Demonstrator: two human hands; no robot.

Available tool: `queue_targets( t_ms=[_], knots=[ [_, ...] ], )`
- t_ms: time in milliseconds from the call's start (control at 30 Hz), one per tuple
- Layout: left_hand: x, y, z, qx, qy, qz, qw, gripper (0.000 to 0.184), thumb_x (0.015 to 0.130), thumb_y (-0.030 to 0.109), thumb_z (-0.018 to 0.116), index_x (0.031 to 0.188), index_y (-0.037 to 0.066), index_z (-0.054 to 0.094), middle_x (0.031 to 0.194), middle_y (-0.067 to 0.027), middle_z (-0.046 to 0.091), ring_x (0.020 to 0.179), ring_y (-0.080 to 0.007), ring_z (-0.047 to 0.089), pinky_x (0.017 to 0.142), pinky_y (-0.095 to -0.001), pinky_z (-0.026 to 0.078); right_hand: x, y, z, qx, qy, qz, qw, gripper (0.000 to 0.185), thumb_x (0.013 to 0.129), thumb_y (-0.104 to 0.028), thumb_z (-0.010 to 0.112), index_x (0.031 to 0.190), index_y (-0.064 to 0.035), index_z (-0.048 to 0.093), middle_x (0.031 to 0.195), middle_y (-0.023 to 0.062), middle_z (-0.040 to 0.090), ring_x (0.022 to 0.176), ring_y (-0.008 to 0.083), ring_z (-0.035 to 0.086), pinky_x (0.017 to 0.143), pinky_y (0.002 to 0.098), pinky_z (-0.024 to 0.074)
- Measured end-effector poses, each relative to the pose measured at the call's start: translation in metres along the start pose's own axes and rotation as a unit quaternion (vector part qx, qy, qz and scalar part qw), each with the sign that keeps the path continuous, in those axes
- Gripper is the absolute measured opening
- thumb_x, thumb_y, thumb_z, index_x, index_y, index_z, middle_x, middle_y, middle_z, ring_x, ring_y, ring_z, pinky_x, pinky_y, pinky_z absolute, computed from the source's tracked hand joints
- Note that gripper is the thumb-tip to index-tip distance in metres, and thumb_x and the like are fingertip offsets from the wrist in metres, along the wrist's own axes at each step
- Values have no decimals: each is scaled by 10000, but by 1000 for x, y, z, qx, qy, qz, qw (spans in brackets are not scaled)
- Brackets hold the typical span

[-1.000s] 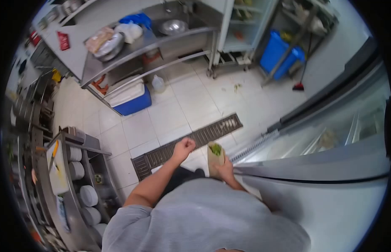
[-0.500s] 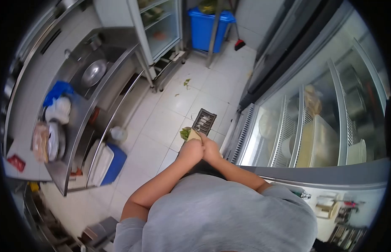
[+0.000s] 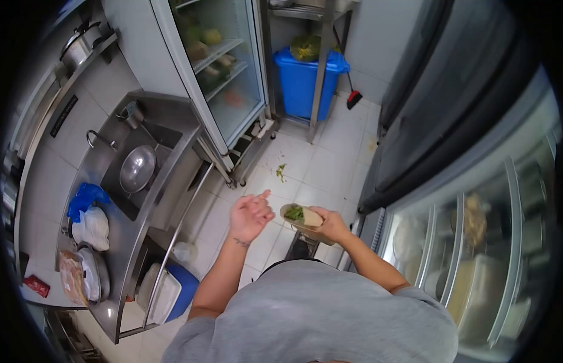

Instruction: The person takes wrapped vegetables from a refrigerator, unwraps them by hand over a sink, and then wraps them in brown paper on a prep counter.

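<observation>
My right hand (image 3: pixel 333 225) is closed on the side of a tan, paper-like packet (image 3: pixel 311 218). Green leaves (image 3: pixel 293 213) show at the packet's near-left opening. To the left, my left hand (image 3: pixel 252 216) is raised apart from the packet with nothing in it. Its index finger is stretched out and the others are loosely bent. Both hands are in front of my body, above the tiled floor.
An open fridge with wire shelves (image 3: pixel 460 242) stands at the right. On the left is a steel sink counter holding a metal bowl (image 3: pixel 138 169). A glass-door fridge (image 3: pixel 224 72), a blue bin (image 3: pixel 304 85) and a broom (image 3: pixel 353 100) are at the back. Leaf scraps (image 3: pixel 281 172) lie on the floor.
My left hand has let go of the packet and moved left and opened. My right hand keeps hold of it and has shifted right. The view has tilted up toward the back of the room.
</observation>
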State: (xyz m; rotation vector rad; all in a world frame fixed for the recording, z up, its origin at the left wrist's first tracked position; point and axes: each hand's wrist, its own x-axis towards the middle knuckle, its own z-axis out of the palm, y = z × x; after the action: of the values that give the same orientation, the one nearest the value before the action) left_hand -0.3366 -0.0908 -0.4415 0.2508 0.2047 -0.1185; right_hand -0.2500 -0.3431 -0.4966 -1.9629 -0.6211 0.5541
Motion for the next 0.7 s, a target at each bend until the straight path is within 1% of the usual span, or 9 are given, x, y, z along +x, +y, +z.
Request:
queue_targets(
  t_ms=[133, 233, 367, 433, 467, 567, 600, 633, 700],
  knots=[
    [53, 49, -1, -117, -30, 35, 992, 429, 867, 258, 513, 1172, -44, 510, 678, -1, 413, 603, -146, 426, 645, -286, 367, 107, -48, -46, 183, -9, -4, 983, 590, 678, -17, 785, 1230, 11, 580, 1090, 60, 664, 952, 120, 616, 848, 268, 498],
    [120, 67, 6, 20, 211, 133, 968, 405, 858, 213, 527, 1172, -43, 508, 768, -35, 522, 646, -164, 467, 662, -294, 409, 177, -68, -54, 291, -76, -22, 954, 562, 709, -9, 783, 1232, -3, 577, 1075, 43, 660, 961, 114, 606, 866, 275, 494],
    [200, 154, -12, -119, -17, 129, 984, 399, 865, 213, 540, 1194, -11, 506, 981, -141, 596, 801, -211, 556, 690, -310, 453, 248, -77, -64, 111, -122, -64, 984, 593, 707, -5, 792, 1254, -7, 561, 1097, 36, 649, 989, 110, 593, 886, 291, 486],
    [224, 188, 17, -112, -65, 128, 983, 392, 866, 218, 539, 1193, 3, 508, 1106, -193, 589, 870, -227, 577, 694, -320, 455, 283, -54, -65, 188, -89, -42, 977, 593, 704, -25, 797, 1249, -17, 563, 1104, 44, 648, 1014, 123, 590, 906, 301, 478],
    [249, 204, -2, -92, -85, 98, 987, 453, 866, 232, 543, 1245, -9, 482, 1212, -215, 549, 1011, -275, 584, 784, -352, 475, 300, -55, -75, 228, -61, -17, 972, 583, 707, -37, 796, 1241, -16, 566, 1101, 45, 648, 1018, 124, 588, 906, 295, 474],
    [299, 200, 21, 138, 37, 39, 989, 598, 859, 266, 573, 1369, 13, 390, 1284, -225, 521, 1103, -302, 565, 916, -391, 462, 348, -84, -113, 315, 27, -8, 949, 583, 720, -29, 781, 1256, -28, 550, 1117, 47, 645, 1042, 142, 591, 924, 305, 470],
    [318, 188, 13, 344, 7, 66, 936, 696, 850, 301, 605, 1427, 53, 306, 1301, -224, 512, 1161, -316, 533, 980, -416, 423, 362, -94, -126, 318, 45, -17, 947, 603, 723, -26, 778, 1276, -31, 535, 1140, 52, 638, 1055, 148, 589, 933, 305, 466],
    [343, 182, 9, 537, -25, 94, 838, 805, 841, 336, 637, 1486, 93, 222, 1318, -222, 503, 1220, -329, 501, 1044, -441, 385, 379, -101, -138, 322, 63, -29, 944, 623, 727, -24, 775, 1295, -34, 520, 1162, 56, 631, 1068, 154, 587, 942, 305, 461],
    [378, 178, 30, 568, -66, 56, 818, 905, 795, 403, 707, 1491, 132, 196, 1418, -174, 409, 1290, -351, 418, 1069, -493, 333, 406, -108, -154, 340, 65, -111, 931, 799, 735, -47, 780, 1414, -55, 359, 1331, 99, 502, 1222, 178, 482, 1036, 310, 383]
  ],
)
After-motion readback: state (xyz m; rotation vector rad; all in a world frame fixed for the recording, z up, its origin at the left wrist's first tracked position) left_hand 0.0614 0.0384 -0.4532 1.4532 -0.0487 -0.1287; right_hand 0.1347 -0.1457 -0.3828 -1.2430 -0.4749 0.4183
